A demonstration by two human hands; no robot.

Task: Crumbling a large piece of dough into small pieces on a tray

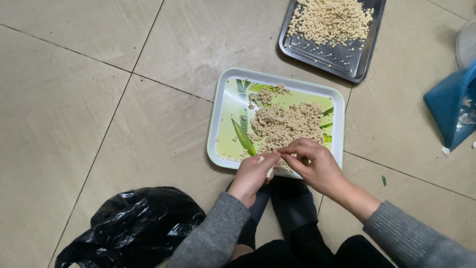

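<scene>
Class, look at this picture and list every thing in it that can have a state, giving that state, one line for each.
left hand: pinched on a small pale piece
right hand: fingertips pinched together, meeting the left hand
green tray: flat on the floor, part covered by a heap of pale bits
metal tray: flat on the floor, holding pale round grains
black plastic bag: crumpled, lying on the floor
blue container: tipped on its side, open
</scene>
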